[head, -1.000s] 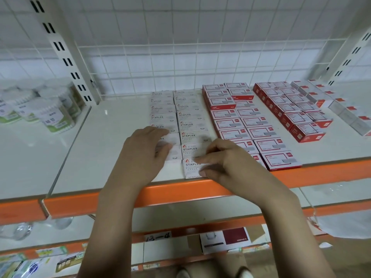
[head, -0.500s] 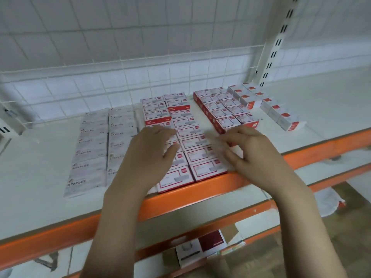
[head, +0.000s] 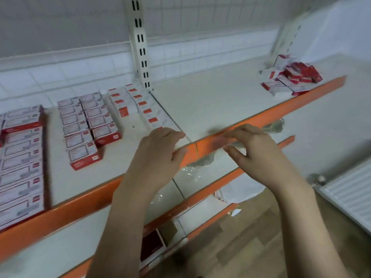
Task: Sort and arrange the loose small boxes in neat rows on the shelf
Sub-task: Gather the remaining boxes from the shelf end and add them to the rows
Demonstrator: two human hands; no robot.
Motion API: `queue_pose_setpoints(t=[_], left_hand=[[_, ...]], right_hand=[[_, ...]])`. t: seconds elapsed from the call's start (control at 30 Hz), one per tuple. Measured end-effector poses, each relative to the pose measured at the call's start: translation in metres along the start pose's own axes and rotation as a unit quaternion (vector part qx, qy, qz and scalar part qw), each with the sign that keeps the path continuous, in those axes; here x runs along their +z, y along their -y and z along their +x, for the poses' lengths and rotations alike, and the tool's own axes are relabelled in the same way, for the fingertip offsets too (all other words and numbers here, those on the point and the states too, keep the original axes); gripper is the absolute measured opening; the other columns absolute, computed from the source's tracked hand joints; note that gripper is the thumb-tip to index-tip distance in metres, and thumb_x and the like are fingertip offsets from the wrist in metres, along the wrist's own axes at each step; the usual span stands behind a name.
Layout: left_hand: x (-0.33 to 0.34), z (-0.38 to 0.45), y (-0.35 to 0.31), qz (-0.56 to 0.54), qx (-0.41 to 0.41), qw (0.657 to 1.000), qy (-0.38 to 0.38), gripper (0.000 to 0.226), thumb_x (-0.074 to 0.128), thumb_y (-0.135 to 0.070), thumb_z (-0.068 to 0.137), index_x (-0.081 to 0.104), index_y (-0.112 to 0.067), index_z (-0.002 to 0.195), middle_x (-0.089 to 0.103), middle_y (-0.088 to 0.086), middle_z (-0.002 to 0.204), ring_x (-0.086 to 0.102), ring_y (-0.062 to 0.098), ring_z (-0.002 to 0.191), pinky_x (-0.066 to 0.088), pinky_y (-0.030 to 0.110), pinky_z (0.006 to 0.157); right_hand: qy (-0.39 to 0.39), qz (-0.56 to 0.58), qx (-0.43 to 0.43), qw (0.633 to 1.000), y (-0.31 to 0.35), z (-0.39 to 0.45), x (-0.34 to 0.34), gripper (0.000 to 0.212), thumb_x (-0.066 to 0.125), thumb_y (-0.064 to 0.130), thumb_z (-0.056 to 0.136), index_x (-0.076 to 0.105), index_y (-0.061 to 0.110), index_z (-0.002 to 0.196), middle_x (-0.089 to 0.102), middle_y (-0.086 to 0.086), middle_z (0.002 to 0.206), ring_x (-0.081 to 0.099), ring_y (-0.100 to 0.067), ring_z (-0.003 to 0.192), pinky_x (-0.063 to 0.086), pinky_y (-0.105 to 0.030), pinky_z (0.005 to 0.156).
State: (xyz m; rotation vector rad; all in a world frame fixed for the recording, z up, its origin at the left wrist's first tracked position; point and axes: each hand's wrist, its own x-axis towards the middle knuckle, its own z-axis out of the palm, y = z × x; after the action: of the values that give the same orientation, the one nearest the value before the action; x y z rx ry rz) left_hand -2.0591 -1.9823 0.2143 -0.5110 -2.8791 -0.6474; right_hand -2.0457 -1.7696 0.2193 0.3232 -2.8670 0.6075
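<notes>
Red-and-white small boxes lie in neat rows (head: 86, 125) on the left part of the white shelf (head: 210, 101), with a wider block of boxes (head: 20, 163) at the far left and two rows of white boxes with red tabs (head: 138, 105) by the upright. A loose heap of red-and-white boxes (head: 291, 79) sits at the far right of the shelf. My left hand (head: 158, 155) hovers over the shelf's front edge, fingers loosely curled, holding nothing. My right hand (head: 253, 151) hangs in front of the orange rail, fingers loosely bent, empty.
An orange rail (head: 261, 119) edges the shelf. A slotted white upright (head: 140, 47) and wire grid stand behind. Lower shelves hold clear plastic wrap (head: 190, 169) and a dark red box (head: 152, 247). A white radiator (head: 349, 197) stands at right.
The view has swung right along the shelf. Both hands left the rows of boxes and moved right, now empty near the shelf's front edge. The loose heap has come into view.
</notes>
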Motion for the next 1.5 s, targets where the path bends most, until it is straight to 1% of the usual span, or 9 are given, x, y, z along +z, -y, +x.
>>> queue_pose_setpoints(t=[0.1,0.27,0.43,0.63,0.77,1.03,1.13,1.3,1.5], left_hand=[[0.020,0.023,-0.028,-0.011,0.012,1.000,0.014,0.035,0.052,-0.029,0.093,0.055,-0.018,0.126,0.056,-0.001,0.123,0.048,0.019,0.115,0.033,0.030,0.095],[0.038,0.058,-0.050,-0.005,0.026,0.999,0.021,0.037,0.053,-0.031,0.092,0.054,-0.017,0.126,0.056,-0.001,0.124,0.048,0.020,0.116,0.037,0.036,0.097],[0.052,0.105,-0.062,-0.016,0.027,0.999,0.016,0.036,0.052,-0.031,0.092,0.054,-0.019,0.127,0.055,-0.003,0.125,0.046,0.019,0.117,0.033,0.032,0.098],[0.071,0.174,-0.083,-0.032,0.069,0.997,0.020,0.037,0.049,-0.033,0.094,0.051,-0.021,0.128,0.054,-0.006,0.126,0.045,0.017,0.118,0.034,0.033,0.100],[0.077,0.217,-0.092,-0.031,0.092,0.995,0.019,0.038,0.050,-0.033,0.094,0.051,-0.021,0.129,0.054,-0.004,0.127,0.046,0.018,0.118,0.035,0.034,0.100],[0.097,0.269,-0.122,-0.026,0.121,0.992,0.022,0.038,0.050,-0.033,0.093,0.052,-0.019,0.129,0.054,-0.004,0.127,0.048,0.019,0.117,0.036,0.033,0.099],[0.113,0.285,-0.138,-0.023,0.114,0.993,0.029,0.038,0.052,-0.033,0.093,0.053,-0.018,0.128,0.056,-0.002,0.124,0.050,0.019,0.114,0.038,0.035,0.098],[0.147,0.308,-0.170,0.000,0.072,0.996,0.058,0.039,0.053,-0.034,0.092,0.051,-0.020,0.128,0.052,-0.004,0.127,0.048,0.016,0.114,0.038,0.027,0.094],[0.187,0.333,-0.207,0.005,0.036,0.998,0.056,0.043,0.057,-0.034,0.089,0.052,-0.016,0.128,0.050,0.000,0.131,0.045,0.018,0.118,0.039,0.030,0.098]], right_hand=[[-0.011,-0.009,0.018,1.000,-0.041,-0.001,-0.014,0.032,0.060,0.019,0.088,0.061,0.015,0.119,0.059,-0.004,0.110,0.053,-0.023,0.105,0.042,-0.030,0.085],[-0.020,-0.002,0.039,0.999,-0.081,0.009,-0.023,0.036,0.060,0.020,0.088,0.058,0.017,0.123,0.058,-0.003,0.111,0.054,-0.021,0.103,0.039,-0.024,0.083],[-0.033,-0.015,0.056,0.998,-0.115,0.030,-0.029,0.033,0.061,0.021,0.087,0.060,0.017,0.120,0.059,-0.002,0.111,0.054,-0.022,0.105,0.041,-0.027,0.084],[-0.049,-0.046,0.092,0.993,-0.161,0.066,-0.046,0.033,0.060,0.020,0.088,0.060,0.015,0.120,0.059,-0.001,0.113,0.053,-0.020,0.108,0.041,-0.027,0.086],[-0.064,-0.045,0.113,0.991,-0.184,0.088,-0.055,0.036,0.060,0.020,0.087,0.059,0.015,0.122,0.058,-0.001,0.113,0.052,-0.019,0.108,0.036,-0.021,0.087],[-0.073,-0.036,0.141,0.987,-0.241,0.106,-0.061,0.035,0.059,0.024,0.088,0.059,0.018,0.123,0.056,0.002,0.119,0.051,-0.018,0.113,0.034,-0.019,0.089],[-0.065,-0.032,0.139,0.988,-0.266,0.112,-0.066,0.036,0.059,0.024,0.088,0.059,0.019,0.123,0.056,0.001,0.120,0.051,-0.018,0.113,0.035,-0.019,0.091],[-0.043,-0.022,0.120,0.992,-0.316,0.121,-0.081,0.035,0.060,0.022,0.088,0.059,0.020,0.123,0.055,0.003,0.121,0.052,-0.017,0.113,0.037,-0.021,0.092],[-0.020,-0.027,0.099,0.995,-0.372,0.127,-0.105,0.034,0.061,0.022,0.088,0.059,0.019,0.122,0.057,0.002,0.117,0.054,-0.017,0.108,0.036,-0.019,0.089]])
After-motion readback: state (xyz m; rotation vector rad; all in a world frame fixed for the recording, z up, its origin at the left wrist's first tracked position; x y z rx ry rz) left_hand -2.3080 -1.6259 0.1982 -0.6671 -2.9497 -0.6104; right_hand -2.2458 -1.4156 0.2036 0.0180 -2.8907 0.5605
